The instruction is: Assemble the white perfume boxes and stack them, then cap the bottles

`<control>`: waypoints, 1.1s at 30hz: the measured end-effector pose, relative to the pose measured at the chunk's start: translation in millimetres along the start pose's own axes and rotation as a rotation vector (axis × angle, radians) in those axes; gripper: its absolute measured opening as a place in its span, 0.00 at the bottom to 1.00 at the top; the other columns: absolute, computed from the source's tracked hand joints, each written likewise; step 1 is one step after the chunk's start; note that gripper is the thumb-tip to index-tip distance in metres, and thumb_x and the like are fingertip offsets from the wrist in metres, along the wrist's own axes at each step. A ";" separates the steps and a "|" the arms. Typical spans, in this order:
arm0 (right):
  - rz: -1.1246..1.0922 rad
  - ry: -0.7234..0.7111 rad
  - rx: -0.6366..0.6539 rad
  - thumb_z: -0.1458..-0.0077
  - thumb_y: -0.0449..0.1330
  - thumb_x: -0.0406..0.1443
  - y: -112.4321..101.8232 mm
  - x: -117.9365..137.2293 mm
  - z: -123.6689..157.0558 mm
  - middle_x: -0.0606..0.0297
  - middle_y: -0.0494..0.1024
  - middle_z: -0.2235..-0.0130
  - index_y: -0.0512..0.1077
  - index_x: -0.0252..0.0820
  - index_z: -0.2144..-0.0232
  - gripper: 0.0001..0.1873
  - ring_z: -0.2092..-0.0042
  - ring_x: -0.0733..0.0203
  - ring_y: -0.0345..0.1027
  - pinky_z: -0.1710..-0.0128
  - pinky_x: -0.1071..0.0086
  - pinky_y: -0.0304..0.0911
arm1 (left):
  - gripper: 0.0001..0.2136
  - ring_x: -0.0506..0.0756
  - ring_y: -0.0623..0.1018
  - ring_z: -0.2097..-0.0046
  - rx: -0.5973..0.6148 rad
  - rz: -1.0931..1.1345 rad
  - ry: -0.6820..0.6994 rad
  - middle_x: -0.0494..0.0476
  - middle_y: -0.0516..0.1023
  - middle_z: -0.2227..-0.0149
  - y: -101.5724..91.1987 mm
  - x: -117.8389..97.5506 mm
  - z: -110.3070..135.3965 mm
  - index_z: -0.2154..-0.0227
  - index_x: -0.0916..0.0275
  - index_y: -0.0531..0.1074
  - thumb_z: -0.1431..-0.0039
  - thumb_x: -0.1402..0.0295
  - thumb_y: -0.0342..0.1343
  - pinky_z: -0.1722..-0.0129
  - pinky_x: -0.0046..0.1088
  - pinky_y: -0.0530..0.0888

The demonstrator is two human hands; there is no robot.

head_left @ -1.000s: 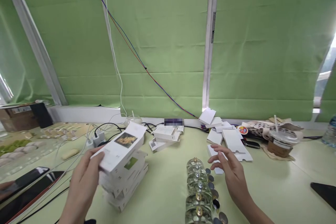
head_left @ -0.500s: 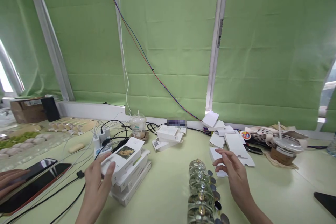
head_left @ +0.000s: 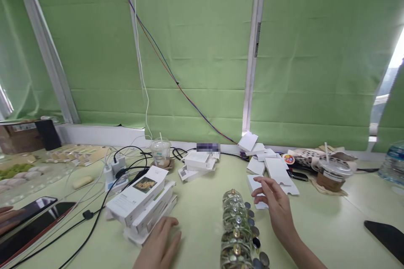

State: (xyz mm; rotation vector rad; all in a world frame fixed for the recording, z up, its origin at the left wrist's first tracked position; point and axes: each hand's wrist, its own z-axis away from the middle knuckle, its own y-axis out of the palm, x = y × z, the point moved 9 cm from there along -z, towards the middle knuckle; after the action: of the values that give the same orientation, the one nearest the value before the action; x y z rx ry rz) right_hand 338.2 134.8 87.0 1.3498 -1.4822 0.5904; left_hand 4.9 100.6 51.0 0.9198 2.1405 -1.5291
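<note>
A stack of white boxes (head_left: pixel 143 208) lies on the pale green table (head_left: pixel 202 206), the top box printed with a yellow flower picture. My left hand (head_left: pixel 160 246) rests open and flat on the table just right of the stack, holding nothing. My right hand (head_left: pixel 274 204) hovers with fingers spread over flat white cards (head_left: pixel 277 174), beside a row of small glass bottles with gold caps (head_left: pixel 236 229).
A plastic cup (head_left: pixel 160 152), chargers and black cables (head_left: pixel 123 168) lie behind the stack. More white boxes (head_left: pixel 197 164) sit mid-table. An iced drink (head_left: pixel 331 172), a water bottle (head_left: pixel 391 164) and a dark phone (head_left: pixel 383 235) are right. Phones (head_left: pixel 34 222) and another person's fingers (head_left: pixel 6 214) are left.
My left hand has set the flower-printed box on top of the stack, let go, and moved down to the table right of it. My right hand has barely moved.
</note>
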 end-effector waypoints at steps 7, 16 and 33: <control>-0.013 0.009 -0.002 0.45 0.60 0.49 0.2 1.0 -1.5 0.59 0.73 0.57 0.73 0.43 0.66 0.16 0.71 0.62 0.69 0.77 0.68 0.67 | 0.14 0.65 0.75 0.48 0.070 -0.181 -0.144 0.64 0.73 0.51 -17.0 42.7 -34.9 0.57 0.59 0.66 0.41 0.57 0.47 0.49 0.47 0.70; 0.002 0.022 -0.016 0.47 0.61 0.50 0.4 3.5 -1.9 0.59 0.74 0.61 0.73 0.41 0.68 0.18 0.72 0.62 0.69 0.77 0.68 0.67 | 0.23 0.67 0.63 0.37 -0.083 -0.454 0.151 0.76 0.61 0.41 8.3 -29.7 -119.6 0.44 0.70 0.59 0.40 0.64 0.49 0.41 0.44 0.64; 0.029 0.030 -0.012 0.50 0.61 0.52 -0.8 -12.6 -11.8 0.61 0.74 0.66 0.73 0.41 0.69 0.20 0.75 0.64 0.68 0.79 0.70 0.67 | 0.23 0.67 0.64 0.37 -0.106 -0.364 0.266 0.63 0.73 0.43 30.2 -40.3 -204.0 0.50 0.57 0.71 0.47 0.84 0.50 0.39 0.66 0.38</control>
State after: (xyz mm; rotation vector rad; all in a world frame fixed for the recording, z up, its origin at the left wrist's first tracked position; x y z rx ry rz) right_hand 341.4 150.3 80.0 1.3071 -1.4804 0.6168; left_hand 71.9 284.7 127.0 0.7644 2.6717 -1.5003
